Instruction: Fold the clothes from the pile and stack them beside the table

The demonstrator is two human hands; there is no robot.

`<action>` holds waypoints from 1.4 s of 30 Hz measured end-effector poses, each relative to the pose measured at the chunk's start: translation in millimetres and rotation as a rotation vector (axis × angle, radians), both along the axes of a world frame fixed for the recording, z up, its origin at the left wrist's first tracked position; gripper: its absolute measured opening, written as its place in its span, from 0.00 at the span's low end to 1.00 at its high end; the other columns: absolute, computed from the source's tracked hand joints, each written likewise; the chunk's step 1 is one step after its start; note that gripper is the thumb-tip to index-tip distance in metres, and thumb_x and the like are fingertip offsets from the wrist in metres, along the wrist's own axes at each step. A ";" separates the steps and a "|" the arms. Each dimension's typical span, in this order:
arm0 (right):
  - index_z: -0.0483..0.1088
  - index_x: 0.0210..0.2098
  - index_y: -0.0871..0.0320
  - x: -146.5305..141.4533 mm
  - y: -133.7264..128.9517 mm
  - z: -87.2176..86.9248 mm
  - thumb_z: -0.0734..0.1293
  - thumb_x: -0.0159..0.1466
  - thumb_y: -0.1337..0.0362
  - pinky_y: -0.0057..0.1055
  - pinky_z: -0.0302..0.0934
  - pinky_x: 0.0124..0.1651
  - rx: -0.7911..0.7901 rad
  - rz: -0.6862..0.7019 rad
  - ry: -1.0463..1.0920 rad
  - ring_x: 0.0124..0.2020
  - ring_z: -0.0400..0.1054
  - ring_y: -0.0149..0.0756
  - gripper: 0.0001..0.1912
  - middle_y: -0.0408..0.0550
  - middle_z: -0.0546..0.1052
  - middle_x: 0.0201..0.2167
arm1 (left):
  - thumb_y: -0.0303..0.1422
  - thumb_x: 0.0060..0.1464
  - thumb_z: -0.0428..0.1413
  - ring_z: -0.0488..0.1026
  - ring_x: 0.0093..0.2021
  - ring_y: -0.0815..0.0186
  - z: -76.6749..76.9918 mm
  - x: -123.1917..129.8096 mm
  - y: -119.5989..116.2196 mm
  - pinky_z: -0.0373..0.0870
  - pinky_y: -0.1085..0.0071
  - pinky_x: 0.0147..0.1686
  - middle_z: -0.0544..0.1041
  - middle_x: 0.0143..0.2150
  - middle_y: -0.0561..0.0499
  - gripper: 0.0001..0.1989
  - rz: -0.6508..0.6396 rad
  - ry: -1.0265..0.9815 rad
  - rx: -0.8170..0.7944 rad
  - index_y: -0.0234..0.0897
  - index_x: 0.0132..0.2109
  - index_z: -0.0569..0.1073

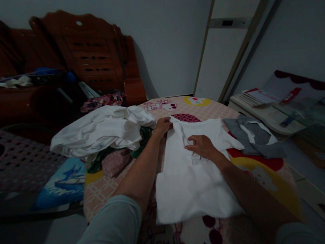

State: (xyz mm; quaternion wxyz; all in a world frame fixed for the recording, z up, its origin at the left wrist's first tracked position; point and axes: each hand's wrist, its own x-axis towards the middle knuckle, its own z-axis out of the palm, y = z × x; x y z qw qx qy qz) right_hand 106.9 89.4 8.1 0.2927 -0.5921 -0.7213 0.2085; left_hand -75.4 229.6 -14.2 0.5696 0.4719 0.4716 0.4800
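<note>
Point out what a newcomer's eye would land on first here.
First, the white shirt, bright and partly folded mid-table, with the left hand at its far left corner and the right hand at its upper part. Next, the mostly white clothes heap on the table's left side. Then the carved wooden bench behind, at left.

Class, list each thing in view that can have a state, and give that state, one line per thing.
White shirt: partly folded, one sleeve sticking out at right
Left hand: pinching the shirt's upper edge
Right hand: fingers curled at the shirt; grip unclear
White laundry: heaped, crumpled
Pink cloth: bunched
Gray garment: folded
Tablecloth: spread
Papers: stacked
Display: dark
</note>
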 end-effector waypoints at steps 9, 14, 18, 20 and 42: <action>0.72 0.24 0.57 0.7 -2.4 3.2 0.72 0.56 0.59 0.26 0.51 0.29 -0.079 0.040 -0.047 0.24 0.65 0.30 0.09 0.41 0.74 0.21 | 0.14 0.48 0.49 0.77 0.37 0.68 2.1 -0.2 -0.6 0.76 0.69 0.44 0.78 0.38 0.47 0.23 0.006 -0.009 -0.015 0.29 0.50 0.74; 0.72 0.23 0.58 6.1 1.5 -5.0 0.71 0.54 0.61 0.26 0.51 0.27 -0.104 0.058 0.087 0.22 0.63 0.29 0.08 0.39 0.71 0.18 | 0.15 0.47 0.50 0.77 0.36 0.69 0.0 -0.6 1.1 0.76 0.69 0.45 0.78 0.38 0.48 0.23 0.003 0.007 -0.008 0.30 0.50 0.75; 0.72 0.24 0.58 4.5 0.3 -4.0 0.71 0.54 0.61 0.25 0.52 0.27 -0.104 0.096 0.127 0.23 0.63 0.29 0.08 0.40 0.72 0.20 | 0.16 0.48 0.52 0.77 0.38 0.68 -1.9 -0.5 1.8 0.75 0.69 0.45 0.78 0.38 0.48 0.22 -0.003 0.027 -0.007 0.30 0.51 0.75; 0.71 0.23 0.58 1.9 -1.3 -1.8 0.71 0.54 0.61 0.26 0.52 0.27 -0.083 0.100 0.096 0.23 0.63 0.29 0.08 0.40 0.72 0.20 | 0.16 0.49 0.51 0.77 0.38 0.68 -2.3 -0.5 1.9 0.75 0.69 0.45 0.78 0.39 0.48 0.22 -0.005 0.039 -0.003 0.31 0.51 0.75; 0.72 0.26 0.58 16.6 2.9 3.7 0.69 0.46 0.64 0.25 0.57 0.24 0.072 -0.087 0.561 0.21 0.61 0.28 0.07 0.39 0.70 0.19 | 0.14 0.46 0.53 0.77 0.40 0.66 -1.7 -0.3 2.9 0.76 0.69 0.44 0.77 0.37 0.48 0.18 0.021 -0.110 -0.056 0.30 0.44 0.75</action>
